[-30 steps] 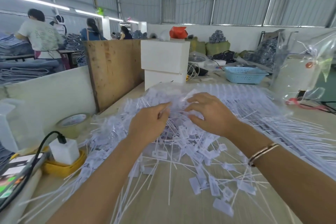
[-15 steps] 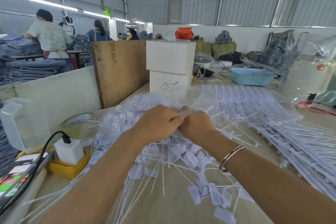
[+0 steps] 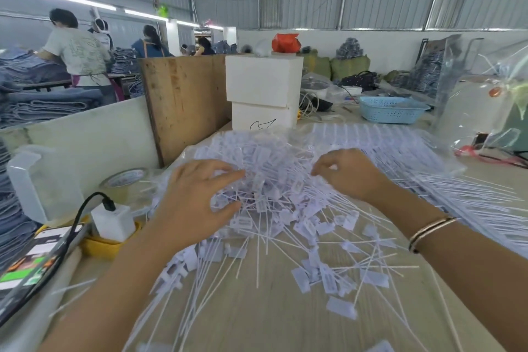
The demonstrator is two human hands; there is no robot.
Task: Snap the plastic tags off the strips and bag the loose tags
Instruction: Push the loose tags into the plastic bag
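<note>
Pale wood-grain table (image 3: 257, 323), nearest stretch bare but for stray loose tags (image 3: 337, 280). Beyond these, the tag pile (image 3: 271, 180) at centre. Two hands on it: left hand (image 3: 197, 203) spread with fingers loosely bent, resting on the pile's left side; right hand (image 3: 351, 174) on its right side, fingers curled down, whether pinching a tag cannot be told. Uncut strips (image 3: 400, 157) fan right of the pile. Left of the pile: one charger block (image 3: 113, 221), one tape roll (image 3: 125, 183). Behind the pile: two stacked white boxes (image 3: 264, 91), one blue basket (image 3: 391, 110). Metal-walled hall; several workers beyond.

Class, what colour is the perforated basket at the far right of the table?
Light blue basket, seen in the head view.
</note>
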